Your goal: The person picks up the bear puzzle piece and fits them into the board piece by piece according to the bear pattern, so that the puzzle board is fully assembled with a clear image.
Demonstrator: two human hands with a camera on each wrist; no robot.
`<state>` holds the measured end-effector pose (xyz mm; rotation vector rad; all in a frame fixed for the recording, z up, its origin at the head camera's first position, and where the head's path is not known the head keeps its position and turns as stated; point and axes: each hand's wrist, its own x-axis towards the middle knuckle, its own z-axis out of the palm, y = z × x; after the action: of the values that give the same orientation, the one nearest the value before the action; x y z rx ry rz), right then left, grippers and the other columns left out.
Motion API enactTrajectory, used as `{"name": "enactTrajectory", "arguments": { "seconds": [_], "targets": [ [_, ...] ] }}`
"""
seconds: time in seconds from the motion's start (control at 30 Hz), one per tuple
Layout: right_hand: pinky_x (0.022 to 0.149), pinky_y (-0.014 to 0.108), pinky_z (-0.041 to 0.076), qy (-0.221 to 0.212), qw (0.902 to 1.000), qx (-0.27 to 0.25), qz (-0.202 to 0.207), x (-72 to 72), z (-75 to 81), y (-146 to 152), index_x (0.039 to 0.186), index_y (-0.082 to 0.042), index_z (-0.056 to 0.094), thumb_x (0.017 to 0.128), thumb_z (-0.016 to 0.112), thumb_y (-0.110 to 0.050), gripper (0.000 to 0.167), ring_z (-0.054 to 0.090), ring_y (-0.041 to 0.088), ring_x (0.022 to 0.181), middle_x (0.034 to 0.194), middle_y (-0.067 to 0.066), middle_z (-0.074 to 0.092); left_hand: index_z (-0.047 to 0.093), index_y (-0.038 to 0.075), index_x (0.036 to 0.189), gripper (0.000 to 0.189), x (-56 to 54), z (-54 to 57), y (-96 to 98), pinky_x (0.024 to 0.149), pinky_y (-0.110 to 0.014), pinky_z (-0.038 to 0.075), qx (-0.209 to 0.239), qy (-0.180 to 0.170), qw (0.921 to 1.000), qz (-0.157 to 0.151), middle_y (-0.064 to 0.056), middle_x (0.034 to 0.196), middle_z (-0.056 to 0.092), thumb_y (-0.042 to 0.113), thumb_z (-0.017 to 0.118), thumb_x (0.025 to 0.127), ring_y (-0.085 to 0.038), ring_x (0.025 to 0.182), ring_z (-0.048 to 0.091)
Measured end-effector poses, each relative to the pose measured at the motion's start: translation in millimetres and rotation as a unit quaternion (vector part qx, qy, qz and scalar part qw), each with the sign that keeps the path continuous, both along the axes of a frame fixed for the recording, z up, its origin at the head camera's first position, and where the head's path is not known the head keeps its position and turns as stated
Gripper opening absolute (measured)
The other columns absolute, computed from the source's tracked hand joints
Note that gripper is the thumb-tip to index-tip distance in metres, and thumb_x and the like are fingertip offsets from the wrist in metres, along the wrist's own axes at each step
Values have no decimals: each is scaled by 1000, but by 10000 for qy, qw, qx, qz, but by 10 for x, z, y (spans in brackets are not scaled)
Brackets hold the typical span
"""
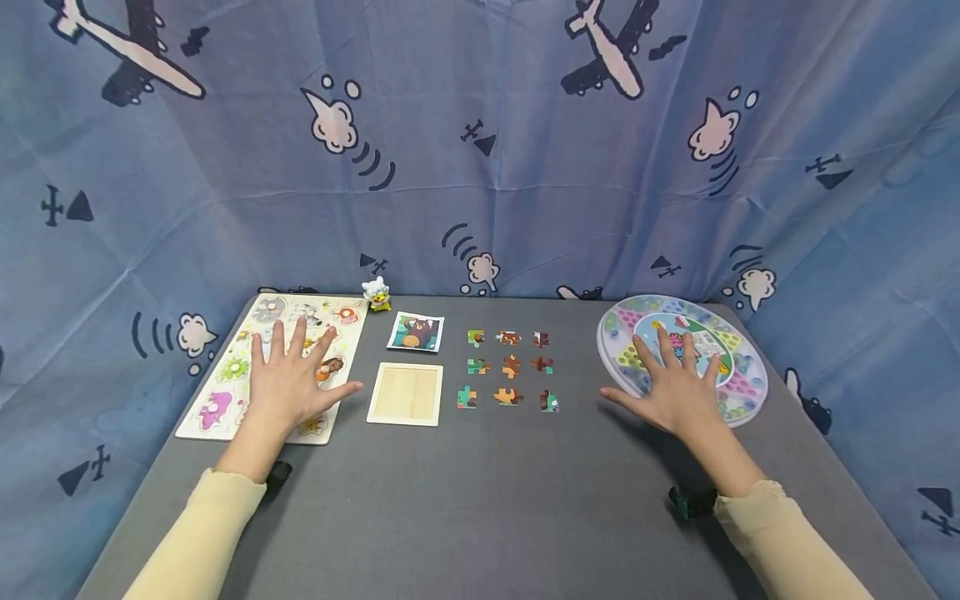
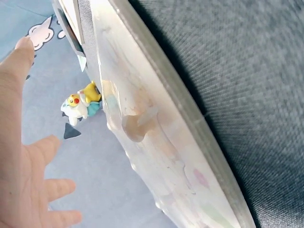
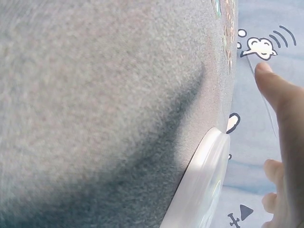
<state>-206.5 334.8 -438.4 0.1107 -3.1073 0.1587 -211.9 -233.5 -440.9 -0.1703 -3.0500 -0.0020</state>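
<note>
My left hand [image 1: 288, 383] is spread with straight fingers over the wooden animal peg puzzle board [image 1: 217, 375] on the left and holds nothing. On the right, my right hand [image 1: 678, 396] is spread the same way over a round game board [image 1: 738, 383] with a colorful printed top. Between the hands lie several loose jigsaw pieces [image 1: 512, 366] in rows. Beside them is a square wooden puzzle tray [image 1: 405, 394], with a bear picture card [image 1: 416, 332] behind it. The left wrist view shows the peg board [image 2: 175, 114] edge-on, below the spread fingers.
A small white and yellow figurine [image 1: 377, 294] stands at the back edge, by the peg board's corner. The grey tabletop [image 1: 480, 500] stretches in front of the pieces. A blue curtain [image 1: 420, 167] with airplane prints hangs behind and at both sides.
</note>
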Motion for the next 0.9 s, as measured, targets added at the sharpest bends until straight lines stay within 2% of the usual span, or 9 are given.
{"name": "enactTrajectory", "arguments": {
  "seconds": [0.1, 0.2, 0.3, 0.4, 0.5, 0.6, 0.77, 0.9],
  "targets": [
    [113, 89, -5, 54, 10000, -70, 14, -10, -7, -13, 168, -12, 30, 84, 57, -88, 117, 1, 61, 157, 173, 30, 13, 36, 19, 167, 109, 14, 9, 6, 124, -77, 9, 246, 35, 9997, -15, -30, 171, 24, 86, 57, 85, -58, 156, 16],
    [114, 89, 2, 173, 9995, -272, 28, -17, -16, -46, 168, -11, 30, 85, 60, -86, 116, 5, 62, 156, 173, 31, 14, 36, 15, 167, 110, 52, 18, 34, 123, -76, 15, 683, 216, 9973, -146, -30, 168, 29, 83, 62, 85, -57, 153, 24],
    [115, 87, 12, 288, 9969, -725, 64, -36, -27, -96, 169, -11, 28, 86, 65, -81, 115, 9, 62, 155, 172, 32, 15, 37, 14, 166, 110, 103, 9, 65, 122, -75, 21, 1144, 380, 9923, -295, -29, 167, 34, 80, 67, 84, -57, 151, 29],
    [114, 84, 22, 426, 9890, -1410, 117, -64, -32, -186, 168, -10, 31, 87, 73, -72, 111, 16, 61, 155, 172, 31, 19, 37, 16, 167, 108, 158, 5, 105, 121, -75, 25, 1611, 393, 9856, -341, -27, 167, 36, 78, 70, 84, -57, 151, 30],
    [115, 81, 26, 650, 9751, -2110, 212, -107, -57, -306, 165, -8, 39, 87, 80, -61, 102, 25, 56, 155, 170, 29, 28, 36, 16, 167, 104, 199, -8, 151, 122, -73, 26, 2154, 338, 9752, -366, -23, 168, 38, 71, 73, 87, -54, 153, 30],
    [117, 74, 33, 924, 9609, -2591, 322, -166, -97, -448, 161, -8, 46, 88, 83, -50, 92, 34, 50, 154, 167, 24, 38, 35, 14, 168, 100, 228, -14, 210, 122, -70, 28, 2693, 274, 9617, -438, -22, 167, 40, 62, 75, 91, -51, 152, 35],
    [112, 66, 46, 1078, 9432, -3077, 636, -266, -156, -694, 159, -8, 50, 90, 85, -37, 83, 51, 46, 144, 164, 21, 45, 35, 14, 168, 92, 259, -60, 325, 121, -69, 32, 3371, -38, 9402, -493, -26, 164, 42, 55, 74, 95, -50, 150, 39],
    [111, 65, 48, 1037, 9346, -3291, 861, -373, -209, -868, 158, -9, 52, 91, 84, -34, 78, 53, 44, 142, 161, 21, 50, 34, 18, 168, 88, 273, -128, 414, 118, -68, 38, 3853, -325, 9210, -480, -21, 165, 43, 53, 72, 98, -46, 148, 45]
  ]
}}
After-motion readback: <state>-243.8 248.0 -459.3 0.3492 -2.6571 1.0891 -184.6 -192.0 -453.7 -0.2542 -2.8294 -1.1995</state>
